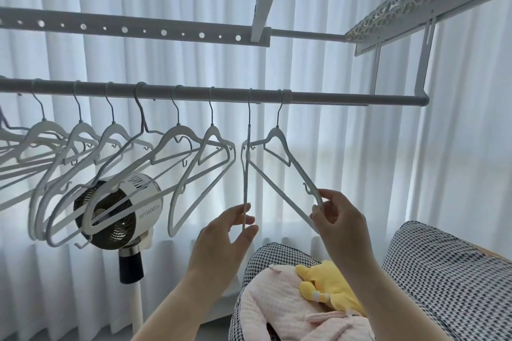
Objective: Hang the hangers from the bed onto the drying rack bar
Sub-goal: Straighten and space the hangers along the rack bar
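Two forearms rise from the bottom edge. Left hand [221, 232] pinches, between thumb and fingertips, the lower end of a pale hanger [246, 174] seen edge-on. Right hand [340, 219] pinches the near shoulder tip of the next hanger [277, 133] with curled fingers. Straight above both grips, each hook sits over the bar [332, 98], so both already hang. Left of the grips, a row of hangers [116, 130] hangs from the same bar, with a fan [122, 213] behind them. Below the grips lie checked pillows [443, 271] with a pink toy [277, 307] and a yellow toy [332, 282]; no loose hanger shows there. Judging by their thin frames, the hangers are light and stiff, and likely to swing on their hooks at a touch. Their matte surface should give fingers good purchase. A pinch at a shoulder tip steers one; holding the neck just under the hook would probably control lifting better.
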Demonstrator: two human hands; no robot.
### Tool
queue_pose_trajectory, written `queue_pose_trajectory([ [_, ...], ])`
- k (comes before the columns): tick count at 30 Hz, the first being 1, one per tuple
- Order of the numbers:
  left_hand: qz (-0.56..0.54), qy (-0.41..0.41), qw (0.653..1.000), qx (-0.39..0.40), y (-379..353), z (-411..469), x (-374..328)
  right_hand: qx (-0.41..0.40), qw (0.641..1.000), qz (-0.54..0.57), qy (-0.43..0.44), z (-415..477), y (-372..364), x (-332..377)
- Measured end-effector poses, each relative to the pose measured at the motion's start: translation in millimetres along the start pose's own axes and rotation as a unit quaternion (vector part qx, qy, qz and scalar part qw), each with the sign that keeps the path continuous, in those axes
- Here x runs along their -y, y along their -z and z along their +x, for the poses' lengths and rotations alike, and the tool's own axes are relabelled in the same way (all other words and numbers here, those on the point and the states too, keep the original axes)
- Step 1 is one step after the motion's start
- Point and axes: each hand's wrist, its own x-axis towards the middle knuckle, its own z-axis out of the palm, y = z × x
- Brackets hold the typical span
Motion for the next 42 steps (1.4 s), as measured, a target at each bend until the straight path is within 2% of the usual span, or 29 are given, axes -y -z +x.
queue_pose_trajectory([
  [7,0.004,0.001,1.000,-0.009,2,-4,-6,0.003,0.999,-0.023,0.036,-5,0,4],
  [16,-0.021,0.017,0.999,-0.033,0,-10,-13,0.008,0.999,-0.013,0.034,-8,8,4],
  [21,0.033,0.021,0.997,-0.059,10,-24,-22,-0.011,0.999,0.004,0.041,-11,8,8],
  [24,0.074,-0.009,0.993,-0.088,21,-33,-25,-0.045,0.997,0.003,0.057,-8,8,12],
  [27,0.108,-0.098,0.978,-0.146,35,-39,-24,-0.054,0.996,-0.016,0.074,1,8,22],
  [29,0.137,-0.142,0.959,-0.205,45,-37,-21,-0.042,0.994,-0.037,0.092,11,6,32],
  [31,0.130,-0.129,0.954,-0.236,52,-32,-15,-0.013,0.992,-0.057,0.110,23,2,42],
  [36,0.107,0.008,0.983,-0.146,55,-22,0,0.103,0.980,-0.097,0.137,57,-23,63],
  [42,0.100,0.012,0.983,-0.152,55,-9,13,0.169,0.932,-0.248,0.203,110,-46,98],
])
